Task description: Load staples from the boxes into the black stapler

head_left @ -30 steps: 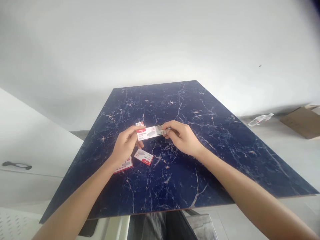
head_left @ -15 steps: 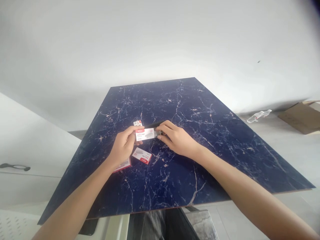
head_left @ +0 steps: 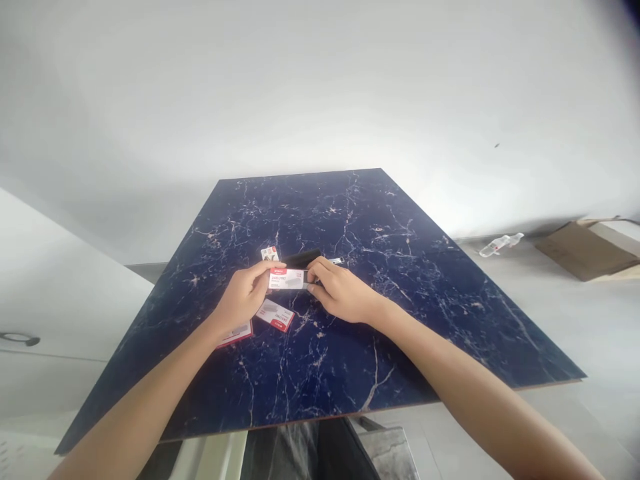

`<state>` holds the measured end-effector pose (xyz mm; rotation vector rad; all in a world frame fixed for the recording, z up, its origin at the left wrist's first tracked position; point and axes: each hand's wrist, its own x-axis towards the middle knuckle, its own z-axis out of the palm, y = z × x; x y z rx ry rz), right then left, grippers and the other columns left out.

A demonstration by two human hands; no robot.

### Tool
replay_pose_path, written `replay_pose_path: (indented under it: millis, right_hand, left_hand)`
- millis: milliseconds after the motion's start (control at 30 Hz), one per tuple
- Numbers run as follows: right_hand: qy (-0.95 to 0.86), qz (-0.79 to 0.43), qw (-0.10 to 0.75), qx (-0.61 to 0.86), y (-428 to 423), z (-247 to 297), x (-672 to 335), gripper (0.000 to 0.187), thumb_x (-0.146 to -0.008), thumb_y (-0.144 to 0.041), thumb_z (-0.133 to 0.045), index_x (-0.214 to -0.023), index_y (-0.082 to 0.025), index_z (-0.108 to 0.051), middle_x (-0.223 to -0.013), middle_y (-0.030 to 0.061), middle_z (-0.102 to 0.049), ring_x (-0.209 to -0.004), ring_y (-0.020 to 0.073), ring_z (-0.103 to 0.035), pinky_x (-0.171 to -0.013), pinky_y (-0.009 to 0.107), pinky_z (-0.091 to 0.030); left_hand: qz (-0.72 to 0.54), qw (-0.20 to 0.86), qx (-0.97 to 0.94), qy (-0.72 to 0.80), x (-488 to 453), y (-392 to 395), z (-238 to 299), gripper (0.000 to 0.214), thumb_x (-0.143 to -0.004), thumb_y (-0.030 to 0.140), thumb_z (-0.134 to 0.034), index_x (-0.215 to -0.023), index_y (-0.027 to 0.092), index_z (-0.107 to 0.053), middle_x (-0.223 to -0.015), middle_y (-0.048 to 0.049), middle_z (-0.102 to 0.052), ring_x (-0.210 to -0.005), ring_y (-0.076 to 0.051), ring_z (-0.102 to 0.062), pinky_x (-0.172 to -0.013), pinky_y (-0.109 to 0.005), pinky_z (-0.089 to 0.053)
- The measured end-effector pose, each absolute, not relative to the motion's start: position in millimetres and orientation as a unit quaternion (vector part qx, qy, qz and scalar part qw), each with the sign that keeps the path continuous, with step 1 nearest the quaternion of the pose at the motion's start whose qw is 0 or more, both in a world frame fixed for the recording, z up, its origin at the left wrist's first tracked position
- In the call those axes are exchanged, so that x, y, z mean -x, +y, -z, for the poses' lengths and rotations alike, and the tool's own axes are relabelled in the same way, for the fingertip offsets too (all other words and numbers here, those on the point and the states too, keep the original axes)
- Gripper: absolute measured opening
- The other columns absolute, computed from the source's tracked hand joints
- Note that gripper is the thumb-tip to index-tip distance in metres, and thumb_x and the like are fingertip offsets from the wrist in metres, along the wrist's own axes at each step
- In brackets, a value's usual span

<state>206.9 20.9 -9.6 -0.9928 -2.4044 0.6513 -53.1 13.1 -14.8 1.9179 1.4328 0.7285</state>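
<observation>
My left hand (head_left: 243, 290) grips the left end of a small white and red staple box (head_left: 287, 279), raised over the table. At the box's right end, my right hand (head_left: 340, 287) pinches something small and greyish, mostly hidden by the fingers. Just behind the hands lies a long black thing with a silvery end, apparently a stapler (head_left: 303, 257). A small white and red card or box (head_left: 269, 253) shows beyond my left fingers. Nearer me, a second staple box (head_left: 275, 315) lies flat, and a larger red-edged box (head_left: 237, 335) is partly under my left wrist.
The dark blue marbled table (head_left: 320, 373) reaches toward a white wall. On the floor at the right are a clear plastic bottle (head_left: 500, 245) and a brown cardboard box (head_left: 575, 250). A white cabinet with a dark handle (head_left: 20, 339) stands at the left.
The view has shifted slightly. My right fingers have come closer against the box's right end, and the silvery end of the black thing now shows behind them. My left hand keeps its grip.
</observation>
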Motion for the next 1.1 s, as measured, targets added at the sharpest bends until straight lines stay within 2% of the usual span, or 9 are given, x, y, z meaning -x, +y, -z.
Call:
replay_pose_path:
  millis: [133,367,500,600,733,800,900,1000,1100]
  right_hand:
    - [-0.866,-0.245,0.258,0.351,24.3,6.9,-211.3,0.006,-0.1,-0.016,-0.048,-0.103,-0.021,-0.049,-0.11,0.0089,-0.059,-0.084,0.02,-0.058,-0.077,0.035,-0.048]
    - [-0.805,-0.271,0.342,0.403,30.8,-7.1,-222.8,0.003,-0.099,-0.023,-0.05,-0.098,-0.021,-0.053,-0.111,0.0089,-0.064,-0.084,0.0203,-0.059,-0.078,0.037,-0.047]
    - [-0.669,-0.449,0.418,0.418,35.1,-8.5,-226.4,0.015,-0.1,-0.036,-0.055,-0.098,-0.021,-0.058,-0.093,0.0054,-0.069,-0.08,0.0204,-0.063,-0.077,0.037,-0.05]
    - [-0.545,-0.599,0.463,0.361,36.7,-9.6,-226.3,0.022,-0.095,-0.042,-0.063,-0.093,-0.022,-0.057,-0.098,0.0064,-0.069,-0.08,0.0189,-0.064,-0.075,0.035,-0.052]
    - [-0.43,-0.683,0.475,0.35,34.6,-14.1,-222.6,0.023,-0.087,-0.043,-0.064,-0.089,-0.023,-0.052,-0.099,0.008,-0.066,-0.076,0.0182,-0.06,-0.069,0.033,-0.052]
    - [-0.381,-0.714,0.478,0.343,31.5,-17.1,-218.5,0.021,-0.086,-0.042,-0.058,-0.086,-0.023,-0.048,-0.094,0.0076,-0.064,-0.069,0.0174,-0.055,-0.06,0.031,-0.048]
    - [-0.346,-0.744,0.456,0.343,25.4,-19.7,-210.2,0.021,-0.085,-0.04,-0.055,-0.08,-0.023,-0.042,-0.077,0.0017,-0.052,-0.056,0.0132,-0.04,-0.046,0.027,-0.032]
    - [-0.374,-0.745,0.422,0.355,20.4,-16.4,-202.7,0.029,-0.089,-0.038,-0.062,-0.078,-0.022,-0.041,-0.071,-0.0034,-0.042,-0.052,0.0096,-0.031,-0.045,0.025,-0.021]
    - [-0.416,-0.723,0.406,0.374,19.1,-8.1,-199.1,0.032,-0.093,-0.046,-0.065,-0.083,-0.022,-0.046,-0.068,-0.0059,-0.038,-0.051,0.0083,-0.028,-0.046,0.024,-0.019]
  left_hand:
    - [-0.321,0.352,-0.693,0.541,55.3,19.7,18.7,0.035,-0.102,0.035,-0.047,-0.122,0.021,-0.072,-0.103,-0.0072,-0.076,-0.076,-0.019,-0.069,-0.066,-0.026,-0.051]
    - [-0.423,0.503,-0.542,0.524,57.4,30.2,26.7,0.035,-0.09,0.043,-0.071,-0.113,0.017,-0.074,-0.099,-0.0085,-0.076,-0.073,-0.018,-0.07,-0.067,-0.029,-0.058]
    - [-0.471,0.606,-0.407,0.494,57.0,31.7,20.7,0.032,-0.085,0.032,-0.08,-0.113,0.018,-0.074,-0.097,-0.007,-0.075,-0.067,-0.011,-0.068,-0.062,-0.021,-0.058]
    - [-0.502,0.668,-0.275,0.475,59.9,35.3,12.0,0.024,-0.09,0.017,-0.073,-0.114,0.019,-0.073,-0.09,-0.0048,-0.073,-0.062,-0.005,-0.065,-0.057,-0.011,-0.055]
    - [-0.538,0.681,-0.213,0.448,63.6,38.8,5.4,0.024,-0.094,0.009,-0.065,-0.115,0.02,-0.071,-0.089,-0.003,-0.071,-0.062,-0.003,-0.065,-0.057,-0.007,-0.055]
    - [-0.535,0.685,-0.218,0.443,62.2,37.6,5.0,0.022,-0.094,0.01,-0.066,-0.114,0.02,-0.071,-0.088,-0.0027,-0.071,-0.063,-0.004,-0.066,-0.057,-0.007,-0.057]
    - [-0.514,0.696,-0.248,0.436,56.3,32.4,5.4,0.019,-0.094,0.013,-0.066,-0.111,0.019,-0.071,-0.088,-0.0035,-0.072,-0.065,-0.007,-0.068,-0.057,-0.01,-0.058]
    - [-0.489,0.704,-0.293,0.423,49.5,26.0,5.7,0.019,-0.093,0.014,-0.067,-0.111,0.02,-0.072,-0.088,-0.0044,-0.074,-0.066,-0.01,-0.07,-0.058,-0.014,-0.06]
    - [-0.462,0.706,-0.332,0.422,45.2,20.9,7.1,0.021,-0.091,0.016,-0.07,-0.111,0.019,-0.074,-0.092,-0.0061,-0.076,-0.067,-0.012,-0.072,-0.058,-0.018,-0.062]
